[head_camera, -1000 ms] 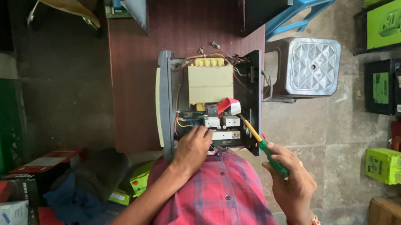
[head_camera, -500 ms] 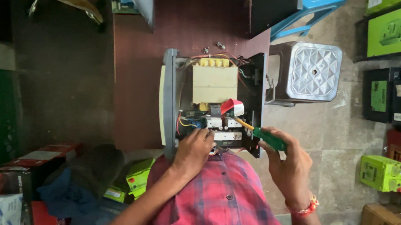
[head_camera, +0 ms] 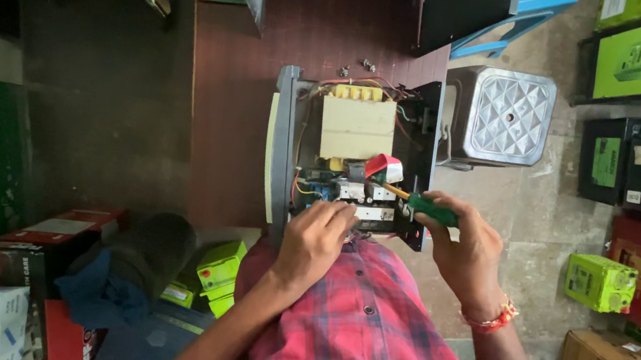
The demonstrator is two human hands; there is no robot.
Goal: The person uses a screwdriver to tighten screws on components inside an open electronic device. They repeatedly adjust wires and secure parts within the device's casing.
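An opened electrical unit (head_camera: 355, 156) with a beige transformer block (head_camera: 356, 128), wires and a circuit board lies on a brown table (head_camera: 242, 91). My left hand (head_camera: 315, 240) rests on the near edge of the board, fingers curled on the components. My right hand (head_camera: 467, 245) grips a green-handled screwdriver (head_camera: 423, 208) whose yellow shaft points into the unit beside a red and white part (head_camera: 383, 166).
A grey metal cover (head_camera: 505, 116) lies on the floor to the right of the table. Black, red and green batteries and cardboard boxes (head_camera: 635, 240) line the right side. Red and green boxes and dark cloth (head_camera: 126, 262) lie at lower left. Loose screws (head_camera: 357, 67) sit behind the unit.
The view has shifted slightly. My right hand has swung the screwdriver flatter, its tip moving inward toward the board. My left hand stays on the board's near edge.
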